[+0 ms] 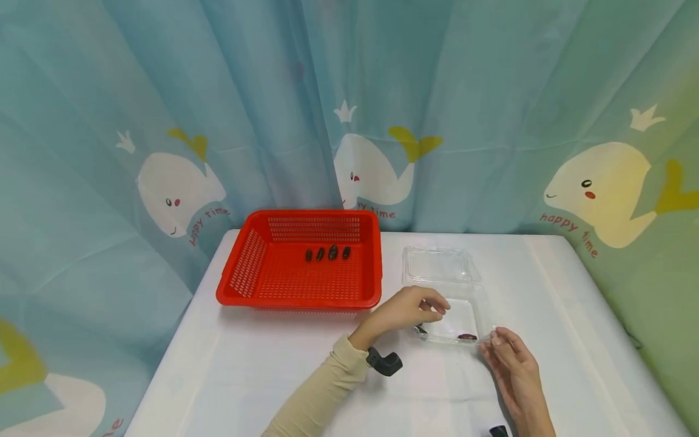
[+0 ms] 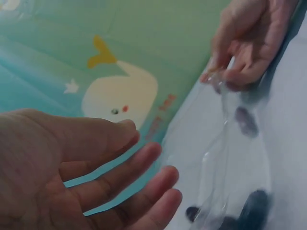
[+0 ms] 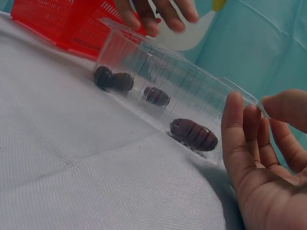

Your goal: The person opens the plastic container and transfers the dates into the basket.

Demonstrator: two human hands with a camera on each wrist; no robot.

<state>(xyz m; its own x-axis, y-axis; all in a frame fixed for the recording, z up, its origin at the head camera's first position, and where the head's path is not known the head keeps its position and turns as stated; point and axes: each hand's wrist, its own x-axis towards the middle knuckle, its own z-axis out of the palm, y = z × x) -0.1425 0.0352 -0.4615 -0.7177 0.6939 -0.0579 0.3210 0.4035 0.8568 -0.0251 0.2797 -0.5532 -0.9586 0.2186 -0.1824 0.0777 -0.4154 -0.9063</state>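
A clear plastic clamshell box (image 1: 455,315) lies on the table, its hinged lid (image 1: 437,265) folded back away from me. Several dark brown dates sit along its near and left sides, such as a reddish-brown date (image 3: 194,134) close to my right hand. My left hand (image 1: 409,308) hovers over the left part of the box, fingers apart and loosely bent, holding nothing that I can see. At the near right corner, my right hand (image 1: 513,367) pinches the rim between thumb and fingers. The left forearm and hand partly hide the box's left side.
Left of the box stands a red plastic basket (image 1: 240,297) with slotted walls; several dates (image 1: 333,252) lie in a row inside it. A white cloth (image 1: 262,370) covers the table. Behind it hangs a curtain (image 1: 262,109) with whale prints.
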